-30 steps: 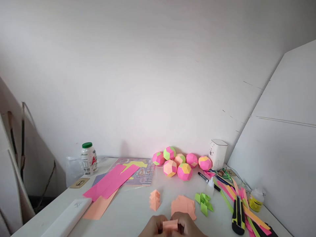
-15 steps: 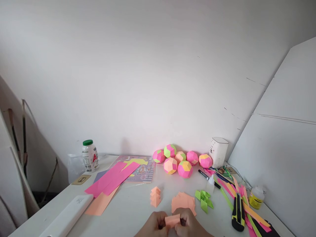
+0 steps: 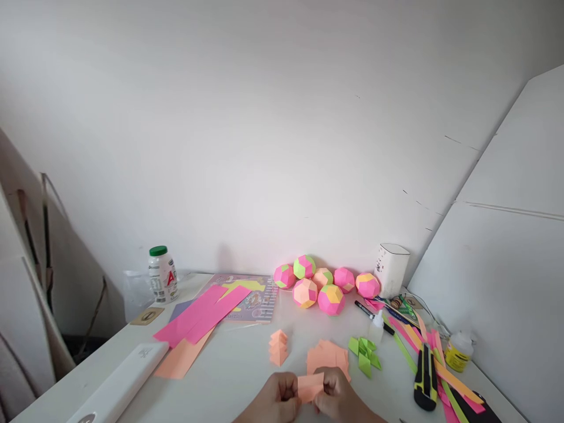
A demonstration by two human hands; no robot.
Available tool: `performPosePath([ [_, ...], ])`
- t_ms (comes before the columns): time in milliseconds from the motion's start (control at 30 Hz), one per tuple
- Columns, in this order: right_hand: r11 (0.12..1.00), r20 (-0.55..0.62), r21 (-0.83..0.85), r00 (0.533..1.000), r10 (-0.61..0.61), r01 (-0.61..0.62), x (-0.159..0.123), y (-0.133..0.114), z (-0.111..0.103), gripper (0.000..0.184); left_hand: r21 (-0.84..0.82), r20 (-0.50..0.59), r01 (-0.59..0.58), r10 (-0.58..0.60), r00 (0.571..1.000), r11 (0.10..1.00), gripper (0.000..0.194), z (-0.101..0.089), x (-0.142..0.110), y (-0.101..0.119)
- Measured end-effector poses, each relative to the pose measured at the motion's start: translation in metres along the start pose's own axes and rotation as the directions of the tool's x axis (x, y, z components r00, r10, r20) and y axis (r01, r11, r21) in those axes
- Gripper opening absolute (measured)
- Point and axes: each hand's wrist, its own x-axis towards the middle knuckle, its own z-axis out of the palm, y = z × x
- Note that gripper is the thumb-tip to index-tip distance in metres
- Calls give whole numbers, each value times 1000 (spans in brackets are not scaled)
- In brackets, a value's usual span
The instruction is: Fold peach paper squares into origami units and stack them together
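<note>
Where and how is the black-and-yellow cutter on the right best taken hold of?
Probably by the broad, rounded near end of the cutter, from above, pinching across its width. It lies lengthwise, near end toward the viewer, with its upper face uncovered, while paper strips crowd its right side.

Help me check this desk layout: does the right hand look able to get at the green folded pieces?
Probably yes: the green folded pieces lie just beyond the right hand, toward the right, with nothing tall between. It would likely have to release the peach paper first.
</note>
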Motion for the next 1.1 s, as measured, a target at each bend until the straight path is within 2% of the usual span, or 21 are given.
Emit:
performPosePath([
  [267, 993, -42, 120, 999, 26, -21, 2, 2, 0, 4, -64, 2, -27, 27, 1000, 998, 8, -2, -3, 7],
  [400, 996, -34, 81, 998, 43, -41, 2, 4, 1, 2, -31, -20, -93, 92, 996, 995, 15, -2, -8, 14],
  [500, 998, -13, 23, 998, 56, -56, 1, 5, 0, 3, -46, -5, -47, 47, 999, 998, 22, -1, -7, 10],
  [600, 998, -1, -15, 998, 57, -57, 1, 5, -2, 5, 18, -22, -23, 23, 999, 1000, 26, -2, -5, 3],
  [700, 1000, 6, -12, 1000, 28, -28, 1, 3, -3, 7, 67, -4, -15, 15, 1000, 998, 23, -2, -5, 3],
  [867, 996, -12, 86, 1000, 5, -4, 0, -5, -2, 12, 90, 35, 0, -3, 999, 996, 16, -2, -10, 13],
  [1100, 998, 3, 65, 1000, 11, -11, -1, -10, -2, 12, 38, 40, -20, 18, 999, 999, 10, -4, -7, 5],
])
